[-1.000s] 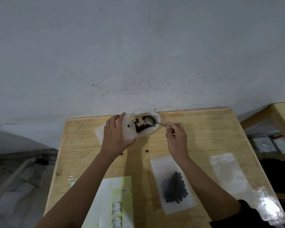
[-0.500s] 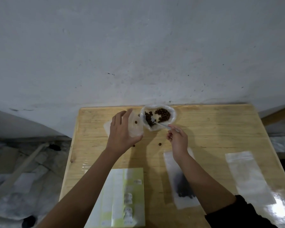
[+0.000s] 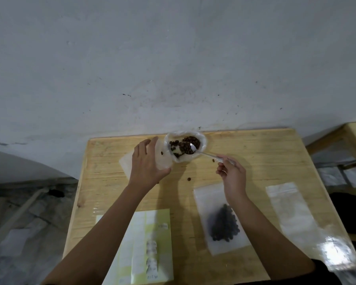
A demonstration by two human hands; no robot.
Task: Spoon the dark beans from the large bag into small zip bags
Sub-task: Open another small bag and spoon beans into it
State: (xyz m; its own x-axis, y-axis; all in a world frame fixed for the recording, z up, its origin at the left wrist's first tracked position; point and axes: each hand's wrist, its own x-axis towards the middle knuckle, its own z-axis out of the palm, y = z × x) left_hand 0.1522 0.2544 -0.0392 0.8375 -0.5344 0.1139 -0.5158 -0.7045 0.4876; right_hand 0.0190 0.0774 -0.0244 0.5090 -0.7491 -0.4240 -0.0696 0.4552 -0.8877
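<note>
Lifted out of the heap since half a second ago: spoon (image 3: 206, 154), bowl now loaded with dark beans (image 3: 193, 139) and held level at the mouth of the large bag (image 3: 203, 143), close against the far edge of the table (image 3: 259, 149). Pinched at the tail of its thin handle by the right hand (image 3: 232, 173), thumb and fingertips closed on the metal. Gripped at its left side by the left hand (image 3: 147, 163), fingers curled round slack plastic to keep the mouth open. Probably light, floppy film with no shape of its own, so best held near the rim, as now. Small, hard, rolling beans, likely quick to slide off a tilted bowl; stray beans (image 3: 189, 179) already loose on the table. Flat toward the near edge, under the right forearm: small zip bag (image 3: 206, 197), partly filled. Beside the right edge: empty zip bag (image 3: 292, 212)
</note>
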